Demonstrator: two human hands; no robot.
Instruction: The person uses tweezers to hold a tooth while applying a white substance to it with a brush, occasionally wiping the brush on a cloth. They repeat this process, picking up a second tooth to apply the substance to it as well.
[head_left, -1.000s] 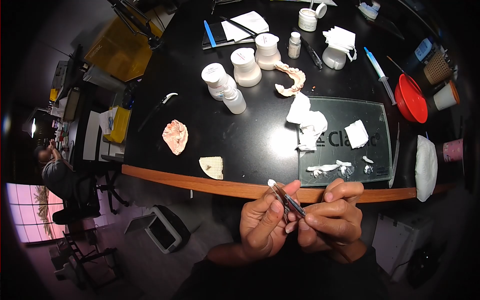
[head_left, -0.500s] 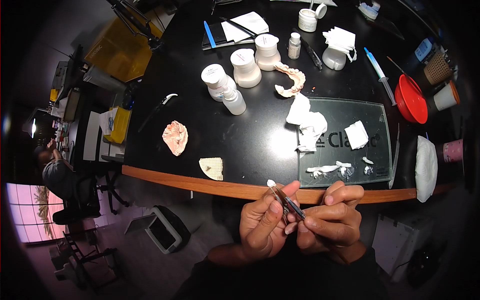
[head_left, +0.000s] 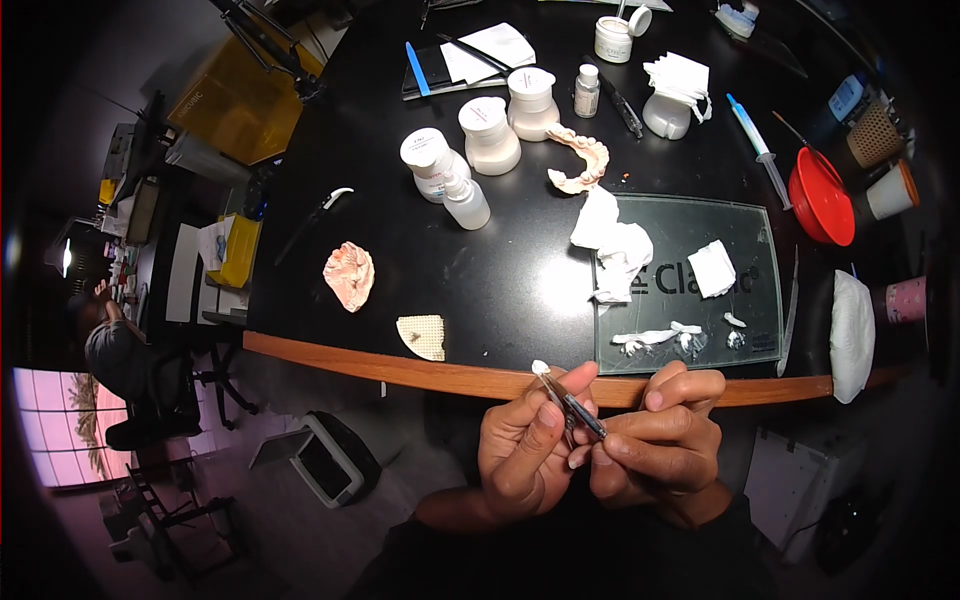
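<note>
Black, wood-edged tabletop [head_left: 520,280], dim room; glass slab [head_left: 690,225] lettered "Cla…", partly covered; amber box [head_left: 235,95] shows "CUBIC". Left grip [head_left: 520,445] pinches a white-tipped slim instrument [head_left: 553,386] at the near edge; right grip [head_left: 660,440], a dark pen-like tool [head_left: 586,416] beside it.

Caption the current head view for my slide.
Left hand holds a white-tipped tool, right hand a dark tool, near a slab bearing white dabs.

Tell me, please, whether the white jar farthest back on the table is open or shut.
The jar is open: its lid stands tilted aside from the mouth.
</note>
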